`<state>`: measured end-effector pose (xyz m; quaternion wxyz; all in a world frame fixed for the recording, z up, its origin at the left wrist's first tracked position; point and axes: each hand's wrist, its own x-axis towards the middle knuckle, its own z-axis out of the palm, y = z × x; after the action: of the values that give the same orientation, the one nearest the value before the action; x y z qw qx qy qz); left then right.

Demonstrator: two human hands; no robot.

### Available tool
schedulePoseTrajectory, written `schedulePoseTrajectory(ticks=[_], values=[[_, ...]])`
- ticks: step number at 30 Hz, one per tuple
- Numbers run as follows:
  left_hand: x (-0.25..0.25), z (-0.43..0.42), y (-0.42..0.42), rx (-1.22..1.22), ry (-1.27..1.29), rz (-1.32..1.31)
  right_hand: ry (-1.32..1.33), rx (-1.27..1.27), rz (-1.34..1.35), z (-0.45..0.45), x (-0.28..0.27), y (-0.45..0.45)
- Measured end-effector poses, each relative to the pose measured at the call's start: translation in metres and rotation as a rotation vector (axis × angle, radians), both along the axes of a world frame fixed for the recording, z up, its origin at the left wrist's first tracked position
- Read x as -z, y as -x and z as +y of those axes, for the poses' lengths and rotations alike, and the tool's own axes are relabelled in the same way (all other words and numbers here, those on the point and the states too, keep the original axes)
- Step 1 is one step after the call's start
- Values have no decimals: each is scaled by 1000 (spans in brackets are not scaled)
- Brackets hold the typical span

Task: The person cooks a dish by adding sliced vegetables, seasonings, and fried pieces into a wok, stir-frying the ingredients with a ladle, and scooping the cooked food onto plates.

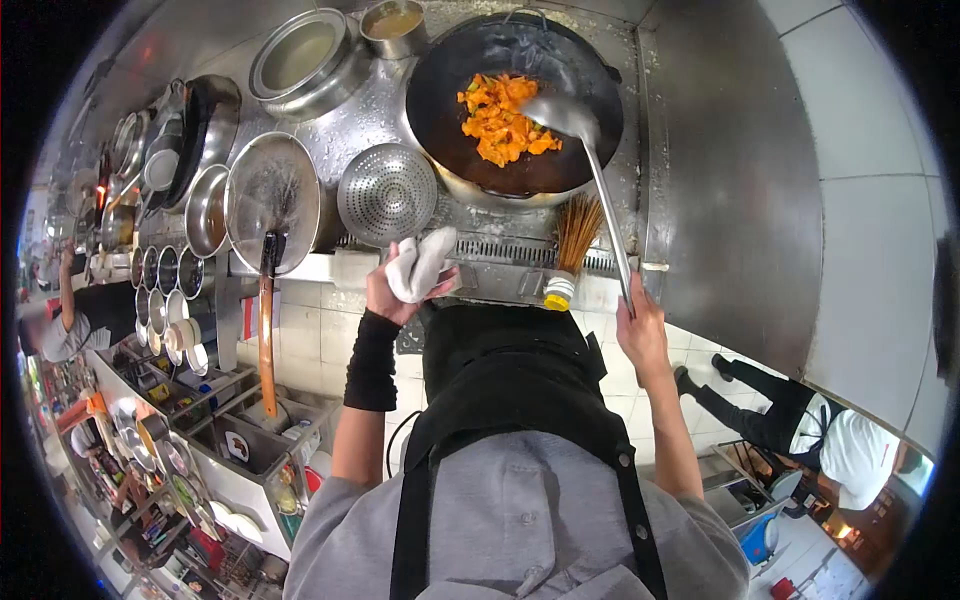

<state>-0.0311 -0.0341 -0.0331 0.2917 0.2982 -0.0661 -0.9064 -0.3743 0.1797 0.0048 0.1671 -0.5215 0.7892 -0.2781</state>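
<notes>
My right hand (642, 325) is closed round the handle of a long metal ladle (563, 116). The ladle's bowl is in the black wok (450, 150), at the right side of a heap of orange, sauce-coated food pieces (497, 118). My left hand (386, 292) holds a folded white cloth (420, 264) in front of the stove edge, below a perforated metal strainer (387, 194). A bamboo brush (577, 235) with a yellow end stands between the wok and my right hand. Steam rises faintly at the wok's far side.
A fine-mesh strainer (272, 190) with a wooden handle lies left of the perforated one. Behind it stand a large metal pot (303, 62) and a small pot of liquid (393, 27). Several seasoning containers (168, 290) line the left. Other people (840, 450) are at right and far left.
</notes>
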Motion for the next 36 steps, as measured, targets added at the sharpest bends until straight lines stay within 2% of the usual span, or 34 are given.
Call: schedulePoseTrajectory(ticks=[3, 4, 5, 7, 9, 11, 12, 15, 17, 18, 19, 21, 22, 25, 26, 27, 29, 30, 31, 33, 34, 36], values=[[25, -13, 13, 177, 2, -12, -159, 4, -94, 11, -15, 12], [21, -17, 24, 211, 83, -57, -193, 66, -160, 7, -24, 4], [15, -11, 36, 117, 124, -317, -163, 72, -175, 4, -24, -6], [39, -26, 52, 133, 205, -336, 83, 4, -31, 4, -8, -16], [62, -26, 48, 169, 800, -554, 40, 3, 48, -2, 6, -13], [3, -15, 63, 112, 277, -347, 41, 40, 162, -19, 10, -22], [-6, -10, 68, 60, 198, -282, -18, 42, 219, -27, 29, -22], [-37, 16, 81, 115, 275, -295, -218, 6, 339, -66, 32, -36], [-42, 33, 91, 96, 370, -402, 119, -58, 441, -75, 3, -49], [-39, 38, 90, 141, 502, -418, 287, -92, 488, -78, -15, -56], [-35, 43, 88, 189, 625, -432, 225, -114, -23, -79, -33, -64], [-57, 52, 89, 262, 761, -472, 46, -126, -1033, -74, -61, -82], [-74, 54, 89, 303, 934, -591, 27, -100, -1048, -79, -51, -86], [-72, 61, 93, 113, 939, -589, -218, -231, -1020, -91, -44, -79], [-73, 63, 94, 10, 833, -561, -246, -290, -1038, -88, -47, -83], [-67, 63, 95, -101, 693, -511, -235, -434, -803, -88, -53, -85], [-66, 50, 83, -185, 301, -269, -130, -489, -874, -78, -51, -91], [-51, 38, 65, -45, 168, -72, -57, -329, -1061, -70, -51, -93], [-43, 33, 45, 85, 188, -131, 17, -166, -1241, -66, -50, -94], [-45, 38, 25, 217, 209, -310, 17, -159, -1419, -65, -33, -84], [-49, 46, 23, 141, 121, -334, 7, -138, -1491, -64, -29, -83], [-42, 58, 33, 142, 382, -519, -7, -142, -1558, -63, -28, -85]])
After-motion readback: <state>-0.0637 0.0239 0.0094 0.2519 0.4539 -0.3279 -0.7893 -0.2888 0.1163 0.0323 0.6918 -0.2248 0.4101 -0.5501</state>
